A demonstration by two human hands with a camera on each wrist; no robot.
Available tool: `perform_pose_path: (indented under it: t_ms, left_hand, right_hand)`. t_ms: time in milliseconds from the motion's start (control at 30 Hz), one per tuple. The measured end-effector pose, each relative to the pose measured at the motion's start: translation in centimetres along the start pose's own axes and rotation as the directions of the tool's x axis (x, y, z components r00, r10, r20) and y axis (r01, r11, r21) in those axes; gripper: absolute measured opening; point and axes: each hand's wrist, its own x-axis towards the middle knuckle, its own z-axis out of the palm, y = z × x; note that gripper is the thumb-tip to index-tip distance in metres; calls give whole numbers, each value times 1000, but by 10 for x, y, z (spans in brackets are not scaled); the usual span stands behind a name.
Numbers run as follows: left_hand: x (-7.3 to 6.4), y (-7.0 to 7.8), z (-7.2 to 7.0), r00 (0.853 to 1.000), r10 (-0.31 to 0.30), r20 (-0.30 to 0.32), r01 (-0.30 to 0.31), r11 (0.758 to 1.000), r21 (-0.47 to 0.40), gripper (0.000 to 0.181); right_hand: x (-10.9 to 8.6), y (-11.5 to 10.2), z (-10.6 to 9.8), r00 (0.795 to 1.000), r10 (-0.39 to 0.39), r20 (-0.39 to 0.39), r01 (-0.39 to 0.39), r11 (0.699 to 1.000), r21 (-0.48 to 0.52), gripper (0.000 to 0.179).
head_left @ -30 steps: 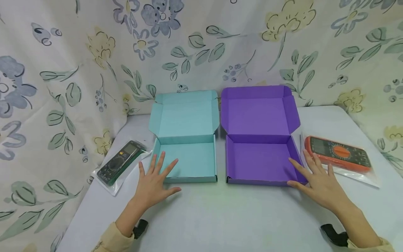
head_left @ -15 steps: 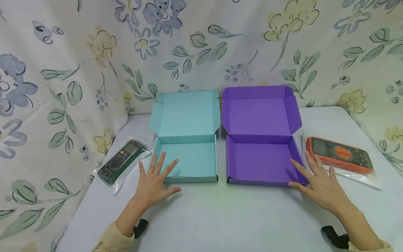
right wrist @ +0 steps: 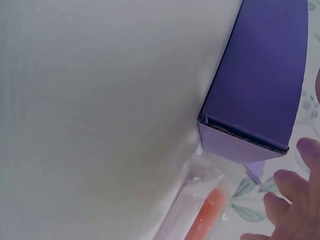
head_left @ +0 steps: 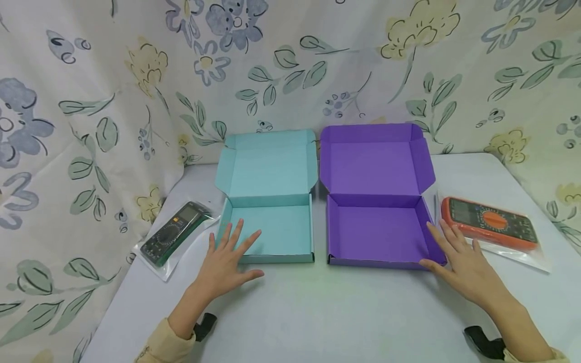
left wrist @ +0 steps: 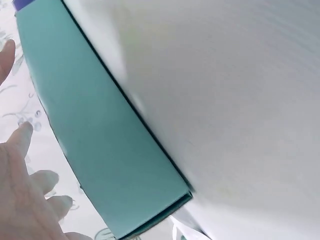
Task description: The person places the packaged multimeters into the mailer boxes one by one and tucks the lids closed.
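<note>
My left hand (head_left: 221,269) hovers with spread fingers at the front left corner of an open teal cardboard box (head_left: 281,227). It holds nothing. The box's front wall (left wrist: 95,120) fills much of the left wrist view, with the fingers off to its side. At the front right corner of an open purple cardboard box (head_left: 367,232), my right hand (head_left: 469,272) is held out the same way, fingers extended and nothing in them. An orange multimeter (head_left: 492,219) in a clear plastic bag lies just beyond its fingertips. Left of the teal box lies a black and green multimeter (head_left: 174,234), also bagged.
Both boxes stand side by side on a white table (head_left: 336,317), lids raised at the back. A floral curtain (head_left: 281,65) hangs behind and along the left. Black straps (head_left: 483,343) sit at both wrists.
Both hands have shifted slightly to the right, with the right hand's fingers drawn a little closer together. The boxes and multimeters have stayed put.
</note>
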Motion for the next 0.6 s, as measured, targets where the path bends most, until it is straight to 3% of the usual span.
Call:
perform_pose_path:
  t_ms: [133, 333, 400, 500, 600]
  left_hand:
    - [3, 2, -1, 999, 21, 25, -20, 999, -47, 89]
    - [8, 7, -2, 996, 86, 17, -83, 988, -130, 84]
    - [11, 9, -3, 996, 86, 28, -79, 980, -185, 82]
    - [15, 12, -6, 997, 60, 49, -44, 959, -280, 80]
    - [18, 17, -9, 997, 33, 73, 0, 912, -410, 76]
  right_hand:
    - [-2, 1, -2, 1000, 9, 0, -9, 1000, 18, 85]
    - [-3, 2, -10, 992, 117, 45, -119, 992, 51, 86]
    - [-3, 3, -13, 987, 151, 59, -154, 987, 53, 85]
    - [-3, 8, -18, 980, 183, 73, -186, 982, 34, 84]
    - [-4, 12, -20, 976, 205, 78, -206, 978, 15, 82]
